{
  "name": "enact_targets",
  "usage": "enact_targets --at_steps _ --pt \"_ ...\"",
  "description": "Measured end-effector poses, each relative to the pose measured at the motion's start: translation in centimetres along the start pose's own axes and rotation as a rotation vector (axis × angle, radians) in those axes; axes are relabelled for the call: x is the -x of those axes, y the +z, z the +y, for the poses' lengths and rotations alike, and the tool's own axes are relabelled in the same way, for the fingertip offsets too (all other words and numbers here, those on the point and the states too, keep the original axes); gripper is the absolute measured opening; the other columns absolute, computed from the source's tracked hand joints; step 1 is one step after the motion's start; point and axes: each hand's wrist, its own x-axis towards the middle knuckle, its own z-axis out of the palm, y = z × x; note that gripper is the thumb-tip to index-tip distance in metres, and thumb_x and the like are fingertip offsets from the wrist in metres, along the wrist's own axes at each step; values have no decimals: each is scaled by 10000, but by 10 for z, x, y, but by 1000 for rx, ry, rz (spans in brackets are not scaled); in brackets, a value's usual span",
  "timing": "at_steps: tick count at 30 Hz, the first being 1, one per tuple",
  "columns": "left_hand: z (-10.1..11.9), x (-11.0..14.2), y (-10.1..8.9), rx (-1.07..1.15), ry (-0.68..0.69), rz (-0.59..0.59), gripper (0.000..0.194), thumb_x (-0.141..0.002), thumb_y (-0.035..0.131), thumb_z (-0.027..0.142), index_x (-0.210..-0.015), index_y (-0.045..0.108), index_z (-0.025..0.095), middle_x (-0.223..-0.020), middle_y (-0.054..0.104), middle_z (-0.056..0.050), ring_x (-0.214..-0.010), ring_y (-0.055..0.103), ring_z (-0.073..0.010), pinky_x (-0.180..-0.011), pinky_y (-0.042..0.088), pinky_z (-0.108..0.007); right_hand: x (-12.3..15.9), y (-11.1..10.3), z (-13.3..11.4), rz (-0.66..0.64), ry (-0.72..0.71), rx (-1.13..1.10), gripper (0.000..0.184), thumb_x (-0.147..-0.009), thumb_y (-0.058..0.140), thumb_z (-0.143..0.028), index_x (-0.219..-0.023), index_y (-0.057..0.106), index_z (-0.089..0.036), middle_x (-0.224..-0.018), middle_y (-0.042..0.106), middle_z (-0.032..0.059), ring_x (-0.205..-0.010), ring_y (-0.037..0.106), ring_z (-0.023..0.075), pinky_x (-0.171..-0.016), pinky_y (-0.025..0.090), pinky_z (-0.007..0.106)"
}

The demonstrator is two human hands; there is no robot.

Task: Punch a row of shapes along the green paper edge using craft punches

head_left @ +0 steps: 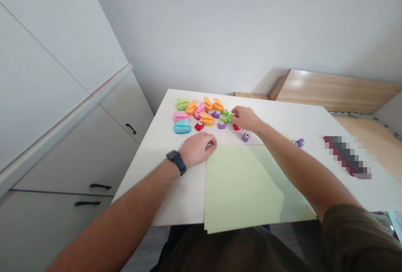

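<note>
While left hand (196, 148) rested curled at near-left bench (176, 205), by corner of paper (245, 188), right hand (246, 117) reached to green punches (224, 118), above red punch (236, 128). Whether either grip held anything, unclear. Crowding seemingly called for narrow pinch.

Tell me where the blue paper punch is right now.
The blue paper punch is in the head view, at the left front of the cluster on the table, just in front of the pink punch and left of a red one.
</note>
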Motion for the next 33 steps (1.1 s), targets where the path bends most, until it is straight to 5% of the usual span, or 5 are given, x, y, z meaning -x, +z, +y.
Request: enact_targets --at_steps 8,17,33 --pt "0 0 0 0 -3 5 172 -902 521 324 -917 667 236 -918 658 -32 -832 614 -184 -741 445 -307 1 1 1 27 -52 -47 266 -875 585 -329 -1099 663 -208 -1006 746 47 -873 660 189 -731 446 270" --pt "0 0 0 2 3 6 171 -902 519 324 -909 666 238 -908 657 -30 -827 613 -183 -740 442 -305 -3 0 4 36 41 -122 185 -914 541 -296 -1048 649 -227 -960 751 32 -829 657 180 -706 435 271" --pt "2 0 -2 -6 -17 -8 181 -900 529 327 -911 681 228 -904 664 -39 -825 619 -183 -740 455 -302 -4 2 9 24 22 -101 309 -913 494 -242 -1136 707 -245 -1019 742 40 -880 648 179 -789 452 273"
